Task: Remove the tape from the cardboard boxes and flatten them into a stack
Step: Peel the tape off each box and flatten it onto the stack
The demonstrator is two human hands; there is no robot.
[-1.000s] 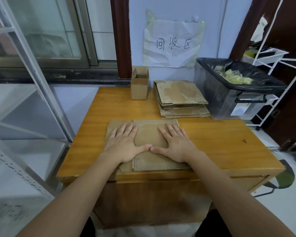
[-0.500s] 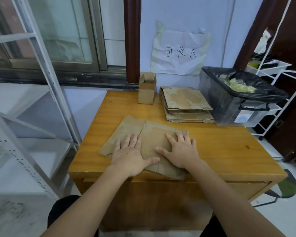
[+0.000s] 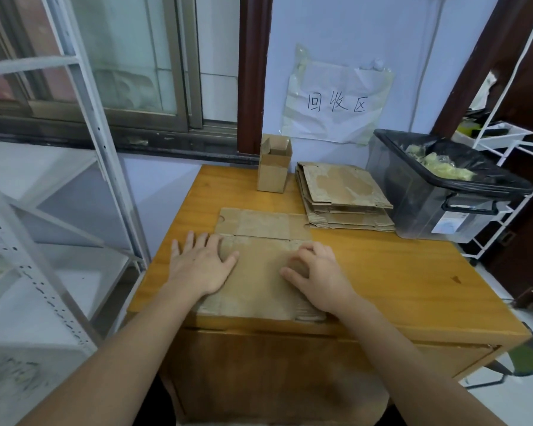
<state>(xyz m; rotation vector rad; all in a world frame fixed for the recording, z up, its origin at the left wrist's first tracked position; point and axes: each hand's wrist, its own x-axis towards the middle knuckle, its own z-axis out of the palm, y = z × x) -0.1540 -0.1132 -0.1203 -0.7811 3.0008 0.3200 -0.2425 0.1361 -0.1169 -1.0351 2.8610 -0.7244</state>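
The flattened box (image 3: 260, 265) lies square at the counter's (image 3: 397, 272) near edge, turned back from its skewed lie half a second ago. The left hand (image 3: 202, 265) presses it flat, fingers straight; the right hand (image 3: 317, 272) has curled, apparently pinching nothing. Ready for the stack (image 3: 345, 198) behind. One upright box (image 3: 273, 170) remains. A lined bin (image 3: 443, 186) stands right, white shelving (image 3: 59, 179) left.

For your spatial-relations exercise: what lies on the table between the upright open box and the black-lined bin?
In the head view, the stack of flattened cardboard lies between the upright box and the bin.
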